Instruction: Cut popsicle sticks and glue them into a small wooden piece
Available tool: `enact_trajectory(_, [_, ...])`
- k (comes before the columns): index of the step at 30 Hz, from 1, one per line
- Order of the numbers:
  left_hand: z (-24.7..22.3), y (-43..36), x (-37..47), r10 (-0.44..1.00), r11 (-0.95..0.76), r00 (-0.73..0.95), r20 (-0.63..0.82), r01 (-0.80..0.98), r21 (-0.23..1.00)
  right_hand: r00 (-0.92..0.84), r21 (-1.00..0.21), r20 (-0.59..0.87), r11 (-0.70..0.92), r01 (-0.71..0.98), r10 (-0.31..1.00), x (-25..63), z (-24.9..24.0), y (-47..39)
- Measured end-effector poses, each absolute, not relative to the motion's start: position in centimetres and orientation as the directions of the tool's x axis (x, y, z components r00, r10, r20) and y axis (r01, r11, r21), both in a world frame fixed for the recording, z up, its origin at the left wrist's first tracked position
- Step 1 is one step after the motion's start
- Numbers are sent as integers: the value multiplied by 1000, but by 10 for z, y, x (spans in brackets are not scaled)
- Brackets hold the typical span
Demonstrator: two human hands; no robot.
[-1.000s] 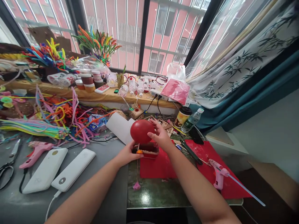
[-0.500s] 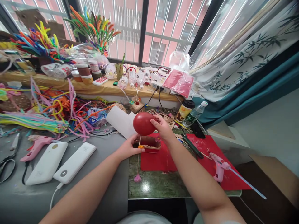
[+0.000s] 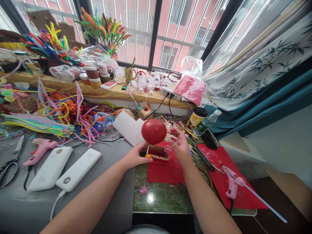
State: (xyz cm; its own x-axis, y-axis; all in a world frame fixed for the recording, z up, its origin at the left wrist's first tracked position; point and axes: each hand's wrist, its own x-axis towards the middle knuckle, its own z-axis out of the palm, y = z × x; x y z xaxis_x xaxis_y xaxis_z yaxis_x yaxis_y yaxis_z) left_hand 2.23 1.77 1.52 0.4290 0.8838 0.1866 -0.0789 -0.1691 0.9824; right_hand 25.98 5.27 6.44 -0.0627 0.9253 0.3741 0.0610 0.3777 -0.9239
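A dark red balloon (image 3: 154,131) is just above and behind a small open-topped box (image 3: 161,160) with a red inside; I cannot tell what supports the balloon. My left hand (image 3: 135,156) grips the box's left end, thumb in front beside an orange-yellow flower (image 3: 148,156). A pink flower (image 3: 167,148) decorates the box's right corner. From the left end a string hangs down to another pink flower (image 3: 143,189). To the right of the balloon, my right hand (image 3: 180,148) is open, fingers spread and apart from it.
Red sheets (image 3: 165,175) lie under the box and to the right, where a pink glue gun (image 3: 232,185) rests. A cup (image 3: 196,118) and water bottle (image 3: 207,123) stand behind. On the left are power banks (image 3: 79,169), scissors (image 3: 11,165) and pipe cleaners (image 3: 36,125).
My right hand has let go of the balloon and moved right, its fingers opening. The left hand keeps its grip on the box. The view has shifted slightly.
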Motion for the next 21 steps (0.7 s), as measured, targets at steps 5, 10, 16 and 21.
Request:
enact_trajectory(5, [7, 20, 22, 890, -187, 406, 208, -90, 978, -78, -721, 587, 564, 404, 806, 264, 54, 0])
enact_trajectory(10, [1, 21, 22, 892, -179, 401, 208, -108, 978, -169, -689, 578, 588, 423, 799, 259, 47, -9])
enact_trajectory(16, [1, 22, 20, 900, -141, 415, 134, -15, 990, -230, -831, 375, 435, 347, 898, 253, 71, 16])
enact_trajectory(21, [-2, 23, 18, 913, -178, 377, 158, 18, 984, -460, -919, 159, 302, 254, 874, 244, 103, 38])
